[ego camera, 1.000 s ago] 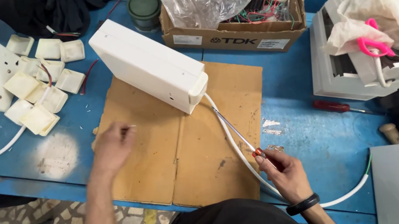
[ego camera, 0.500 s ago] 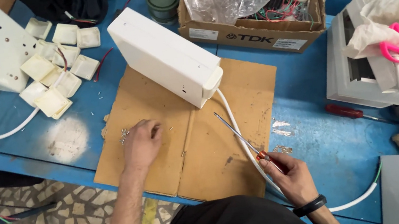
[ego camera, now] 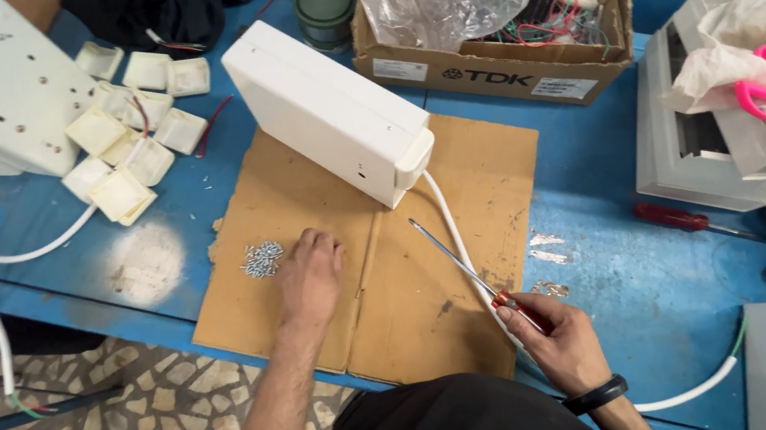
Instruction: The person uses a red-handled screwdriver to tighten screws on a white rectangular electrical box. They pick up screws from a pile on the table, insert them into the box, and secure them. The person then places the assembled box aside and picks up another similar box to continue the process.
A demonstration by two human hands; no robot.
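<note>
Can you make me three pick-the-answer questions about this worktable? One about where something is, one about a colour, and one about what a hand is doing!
1. Where is the pile of small screws?
A. On the cardboard sheet, just beside the left hand
B. Inside the cardboard box
C. On top of the white case

2. What colour is the handle of the screwdriver in the right hand?
A. Green
B. Red
C. Yellow

3. What is the left hand doing?
A. Holding the scissors
B. Lifting the white case
C. Resting on the cardboard, gripping no tool

Answers:
1 A: the silvery screws lie on the brown sheet next to the fingers.
2 B: a red handle shows in the closed right fist.
3 C: the hand lies knuckles-up on the sheet, with no tool in it.
</note>
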